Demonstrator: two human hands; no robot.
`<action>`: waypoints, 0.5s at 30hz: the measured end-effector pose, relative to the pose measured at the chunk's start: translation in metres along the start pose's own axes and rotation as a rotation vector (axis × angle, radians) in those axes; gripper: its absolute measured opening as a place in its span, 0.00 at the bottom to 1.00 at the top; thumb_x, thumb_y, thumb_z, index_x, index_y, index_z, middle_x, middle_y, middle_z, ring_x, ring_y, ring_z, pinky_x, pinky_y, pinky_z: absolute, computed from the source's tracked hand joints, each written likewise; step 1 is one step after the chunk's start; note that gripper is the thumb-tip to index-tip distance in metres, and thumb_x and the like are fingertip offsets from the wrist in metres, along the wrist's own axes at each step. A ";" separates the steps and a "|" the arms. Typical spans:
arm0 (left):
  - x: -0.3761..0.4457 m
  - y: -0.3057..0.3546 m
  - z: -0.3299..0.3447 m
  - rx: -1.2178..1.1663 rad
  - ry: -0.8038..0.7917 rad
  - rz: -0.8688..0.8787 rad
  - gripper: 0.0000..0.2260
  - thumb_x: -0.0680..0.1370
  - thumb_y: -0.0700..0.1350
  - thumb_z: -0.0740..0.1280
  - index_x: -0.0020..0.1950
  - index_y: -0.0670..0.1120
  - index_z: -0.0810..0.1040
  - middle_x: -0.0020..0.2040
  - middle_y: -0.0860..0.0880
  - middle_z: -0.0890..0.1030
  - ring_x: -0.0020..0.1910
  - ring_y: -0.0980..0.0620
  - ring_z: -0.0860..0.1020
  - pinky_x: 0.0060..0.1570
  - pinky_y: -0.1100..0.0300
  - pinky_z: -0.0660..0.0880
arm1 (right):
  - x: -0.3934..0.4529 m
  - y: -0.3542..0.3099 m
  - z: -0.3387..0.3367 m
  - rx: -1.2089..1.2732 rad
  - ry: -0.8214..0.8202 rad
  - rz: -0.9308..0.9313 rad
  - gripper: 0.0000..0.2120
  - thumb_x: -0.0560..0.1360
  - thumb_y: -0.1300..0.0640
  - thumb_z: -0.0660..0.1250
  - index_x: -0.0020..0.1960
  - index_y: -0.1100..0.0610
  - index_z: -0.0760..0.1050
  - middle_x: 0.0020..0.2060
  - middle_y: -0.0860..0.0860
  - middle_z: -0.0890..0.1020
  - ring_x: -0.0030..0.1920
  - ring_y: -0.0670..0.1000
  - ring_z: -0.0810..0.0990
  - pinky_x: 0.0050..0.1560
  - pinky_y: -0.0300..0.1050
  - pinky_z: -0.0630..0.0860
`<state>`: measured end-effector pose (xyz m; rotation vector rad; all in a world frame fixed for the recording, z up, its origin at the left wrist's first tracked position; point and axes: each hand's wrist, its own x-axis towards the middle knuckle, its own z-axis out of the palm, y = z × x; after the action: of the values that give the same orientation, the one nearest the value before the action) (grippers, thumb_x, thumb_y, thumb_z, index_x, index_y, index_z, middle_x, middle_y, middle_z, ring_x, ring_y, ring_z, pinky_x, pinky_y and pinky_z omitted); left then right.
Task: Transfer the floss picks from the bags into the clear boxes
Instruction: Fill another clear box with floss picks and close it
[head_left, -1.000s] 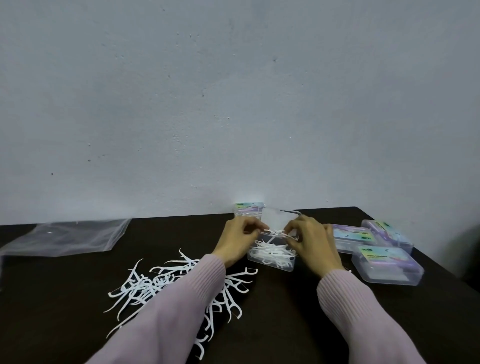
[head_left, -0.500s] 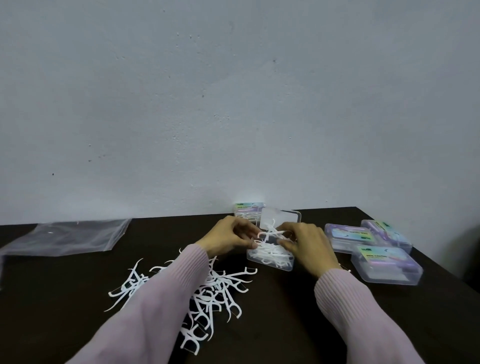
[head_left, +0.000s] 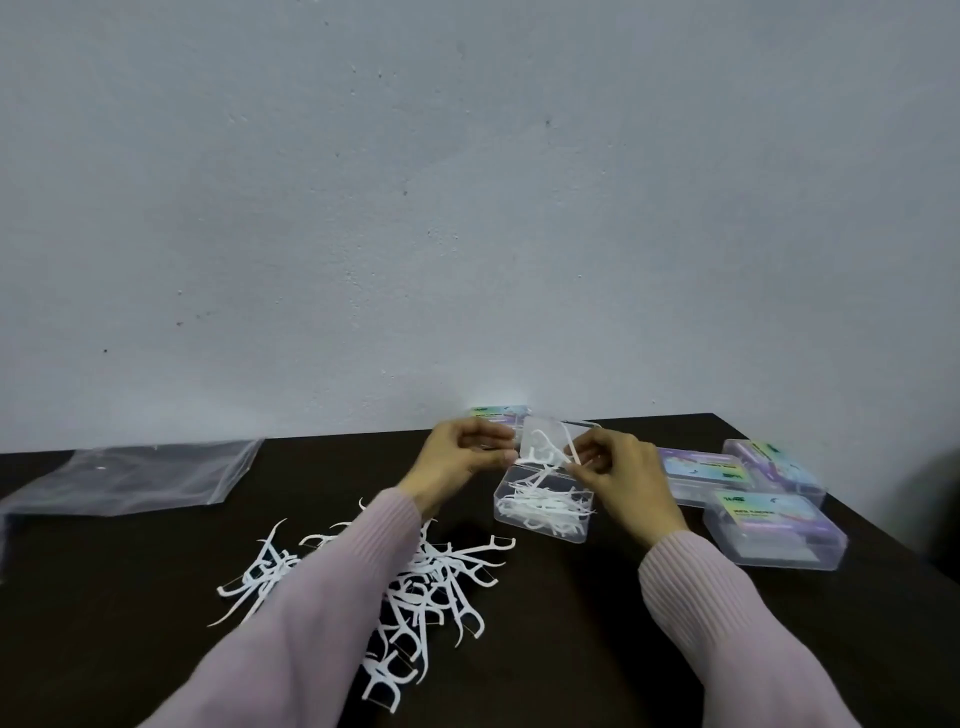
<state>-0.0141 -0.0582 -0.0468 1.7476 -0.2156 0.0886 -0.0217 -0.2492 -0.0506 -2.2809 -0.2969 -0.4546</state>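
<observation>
An open clear box (head_left: 540, 527) sits mid-table with several white floss picks inside, its lid (head_left: 543, 439) standing up behind. My left hand (head_left: 460, 460) and my right hand (head_left: 621, 470) hover just above the box and pinch a small tangle of floss picks (head_left: 543, 457) between them. A loose pile of floss picks (head_left: 431, 587) lies on the dark table under my left forearm. An empty clear plastic bag (head_left: 135, 475) lies flat at the far left.
Three shut clear boxes with colourful labels (head_left: 774, 535) (head_left: 706, 473) (head_left: 769, 457) crowd the table's right side; another (head_left: 498, 415) stands by the wall behind the open box. The wall runs along the table's far edge, and the right table edge slants near the boxes.
Both hands have lifted from inside the box to just above it, pulling a few tangled picks up with them. My left forearm has slid over the loose pile.
</observation>
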 end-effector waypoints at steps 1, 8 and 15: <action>-0.001 -0.003 0.007 0.071 -0.011 0.014 0.12 0.70 0.35 0.73 0.51 0.42 0.80 0.46 0.49 0.83 0.43 0.56 0.82 0.41 0.69 0.77 | 0.001 0.001 0.000 0.009 0.006 0.013 0.11 0.71 0.61 0.71 0.53 0.57 0.78 0.40 0.47 0.78 0.38 0.40 0.75 0.35 0.28 0.71; -0.002 -0.012 0.027 0.482 -0.065 0.156 0.17 0.70 0.38 0.74 0.58 0.46 0.79 0.48 0.52 0.81 0.43 0.53 0.80 0.46 0.65 0.78 | 0.001 0.007 0.002 -0.007 -0.045 0.044 0.09 0.72 0.63 0.69 0.52 0.58 0.79 0.39 0.49 0.78 0.37 0.41 0.76 0.35 0.28 0.72; 0.000 -0.014 0.031 0.501 0.012 0.169 0.10 0.71 0.39 0.74 0.51 0.44 0.82 0.41 0.52 0.81 0.39 0.62 0.77 0.39 0.76 0.72 | 0.003 0.012 0.002 0.055 -0.001 0.065 0.09 0.72 0.64 0.69 0.53 0.59 0.79 0.41 0.51 0.80 0.41 0.45 0.78 0.40 0.31 0.73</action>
<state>-0.0134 -0.0858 -0.0660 2.2230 -0.3547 0.2970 -0.0139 -0.2555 -0.0584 -2.2301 -0.2321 -0.4075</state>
